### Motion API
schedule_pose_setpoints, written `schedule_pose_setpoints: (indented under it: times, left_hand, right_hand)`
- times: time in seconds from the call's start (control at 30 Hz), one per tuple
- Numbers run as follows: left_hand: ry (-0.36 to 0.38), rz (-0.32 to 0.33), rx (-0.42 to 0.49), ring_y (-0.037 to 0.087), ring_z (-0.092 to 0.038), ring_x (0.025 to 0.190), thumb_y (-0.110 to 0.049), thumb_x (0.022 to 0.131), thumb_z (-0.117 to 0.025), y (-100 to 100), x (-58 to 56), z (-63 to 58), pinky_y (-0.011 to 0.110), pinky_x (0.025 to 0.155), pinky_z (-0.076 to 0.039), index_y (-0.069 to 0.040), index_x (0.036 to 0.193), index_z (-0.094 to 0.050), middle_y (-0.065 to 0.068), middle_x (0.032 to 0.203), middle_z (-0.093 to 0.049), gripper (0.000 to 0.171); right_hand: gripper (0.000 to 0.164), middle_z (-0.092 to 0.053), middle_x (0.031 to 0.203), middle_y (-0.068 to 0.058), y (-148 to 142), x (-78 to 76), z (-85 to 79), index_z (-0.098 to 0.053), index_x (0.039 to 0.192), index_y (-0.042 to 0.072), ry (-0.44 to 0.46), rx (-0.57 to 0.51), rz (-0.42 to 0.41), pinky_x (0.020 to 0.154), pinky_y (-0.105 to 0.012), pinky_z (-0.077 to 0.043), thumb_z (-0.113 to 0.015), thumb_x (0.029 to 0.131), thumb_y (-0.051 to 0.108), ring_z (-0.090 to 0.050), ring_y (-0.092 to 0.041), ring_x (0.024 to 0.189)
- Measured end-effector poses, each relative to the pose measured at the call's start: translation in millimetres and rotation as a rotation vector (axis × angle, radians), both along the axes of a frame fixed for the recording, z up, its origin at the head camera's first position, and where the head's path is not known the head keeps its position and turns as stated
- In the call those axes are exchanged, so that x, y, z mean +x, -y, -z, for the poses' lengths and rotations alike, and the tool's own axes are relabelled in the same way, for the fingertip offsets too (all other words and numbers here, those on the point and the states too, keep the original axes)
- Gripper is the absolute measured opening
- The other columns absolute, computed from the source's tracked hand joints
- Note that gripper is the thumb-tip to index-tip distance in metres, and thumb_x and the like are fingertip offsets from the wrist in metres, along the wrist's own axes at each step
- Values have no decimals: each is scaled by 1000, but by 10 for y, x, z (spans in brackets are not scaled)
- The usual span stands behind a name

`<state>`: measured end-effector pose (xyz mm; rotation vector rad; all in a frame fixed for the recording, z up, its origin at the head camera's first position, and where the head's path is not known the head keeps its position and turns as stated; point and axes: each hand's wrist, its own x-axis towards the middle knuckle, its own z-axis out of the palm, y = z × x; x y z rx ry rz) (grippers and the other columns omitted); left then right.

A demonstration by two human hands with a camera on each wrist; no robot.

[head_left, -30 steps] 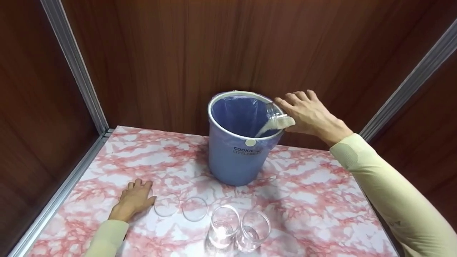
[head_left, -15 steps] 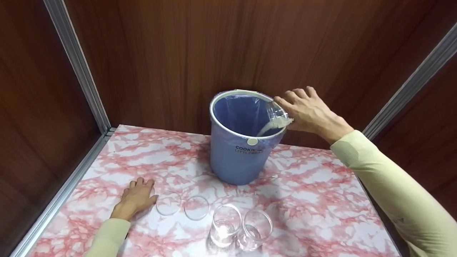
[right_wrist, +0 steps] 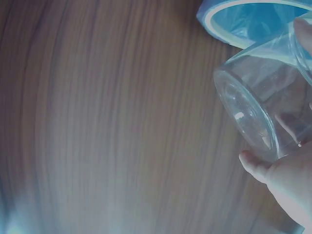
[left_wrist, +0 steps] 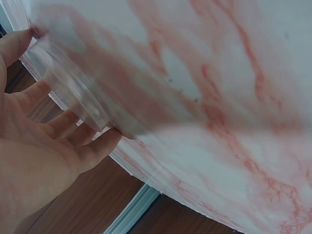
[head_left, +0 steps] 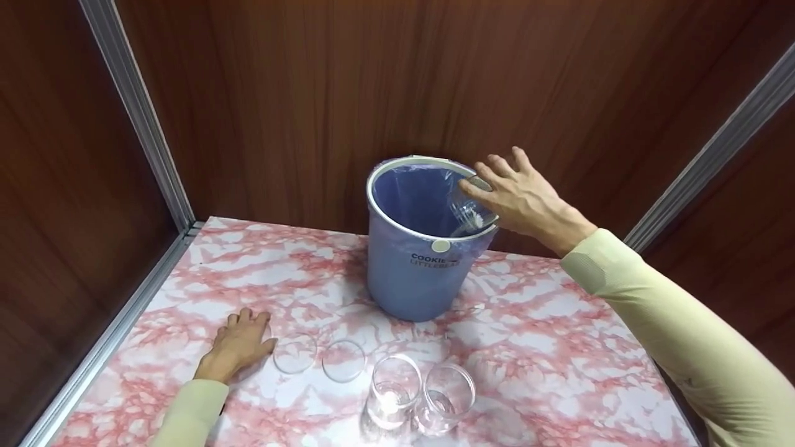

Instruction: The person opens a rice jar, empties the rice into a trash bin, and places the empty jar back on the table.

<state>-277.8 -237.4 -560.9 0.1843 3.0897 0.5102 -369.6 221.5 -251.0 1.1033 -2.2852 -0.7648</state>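
Note:
My right hand grips a clear jar, tipped over the near right rim of a blue bin. A little white grainy stuff shows inside the jar in the head view. At the front left of the table, my left hand has its thumb and fingers around the edge of a clear round lid. Beside it lie two more clear round lids, one nearer and one farther right. The fingers on the jar's far side are partly hidden.
Two clear jars, a left one and a right one, stand side by side at the table's front. The marbled table ends at brown wood-grain walls. A pale bag lines the bin.
My right hand has shifted slightly left and tipped the jar further into the bin. Much less white stuff is left in the jar. The left hand stays in place.

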Motion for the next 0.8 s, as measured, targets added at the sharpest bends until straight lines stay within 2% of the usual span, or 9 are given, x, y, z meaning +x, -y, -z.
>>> schedule_pose_setpoints:
  times: [0.1, 0.2, 0.33, 0.47, 0.6, 0.7, 0.8]
  left_hand:
    - [12, 0, 11, 43, -40, 103, -37, 84, -61, -1, 3, -11, 58, 74, -36, -8, 131, -46, 23, 119, -42, 58]
    - [23, -3, 11, 42, -39, 104, -38, 85, -60, -3, 8, -10, 57, 76, -36, -9, 133, -44, 22, 120, -41, 58]
    - [14, -2, 5, 43, -39, 104, -38, 85, -61, 2, 13, 9, 58, 75, -36, -8, 133, -45, 22, 120, -42, 59]
    - [10, -5, 2, 44, -40, 105, -38, 84, -62, 8, 27, 36, 58, 74, -36, -9, 131, -46, 23, 120, -42, 58]
    - [2, -12, 5, 45, -39, 107, -37, 84, -62, -3, 42, 62, 58, 75, -36, -9, 130, -47, 23, 122, -42, 57]
    - [-5, -12, 7, 46, -38, 110, -37, 84, -61, -13, 40, 67, 59, 77, -35, -9, 131, -47, 24, 124, -41, 56]
    - [-4, -13, 7, 47, -37, 111, -38, 85, -60, -6, 29, 61, 60, 78, -34, -9, 131, -46, 24, 125, -41, 56]
  right_hand:
    - [76, -44, 136, -18, 28, 3, -6, -40, 139, 26, -16, 38, -1, 100, -62, -24, -74, 72, 18, -37, -41, 125]
    - [81, -41, 138, -18, 52, 0, -9, -38, 139, 27, -56, 103, -9, 101, -62, -24, -76, 70, 11, -33, -42, 127]
    - [95, -38, 139, -18, 83, -10, 1, -34, 140, 29, -125, 228, -29, 101, -62, -23, -84, 61, 13, -30, -42, 129]
    - [94, -38, 139, -17, 124, -28, 25, -33, 140, 31, -186, 325, -77, 102, -61, -23, -84, 63, 17, -30, -42, 129]
    - [91, -38, 139, -17, 125, -38, -29, -34, 140, 29, -230, 314, -112, 102, -61, -24, -82, 64, 15, -31, -42, 128]
    - [92, -37, 139, -17, 88, -36, -105, -35, 139, 27, -256, 244, -110, 101, -61, -24, -82, 61, 12, -30, -42, 128]
    - [92, -37, 139, -17, 78, -35, -114, -35, 139, 26, -279, 208, -91, 101, -62, -23, -81, 61, 9, -29, -42, 129]
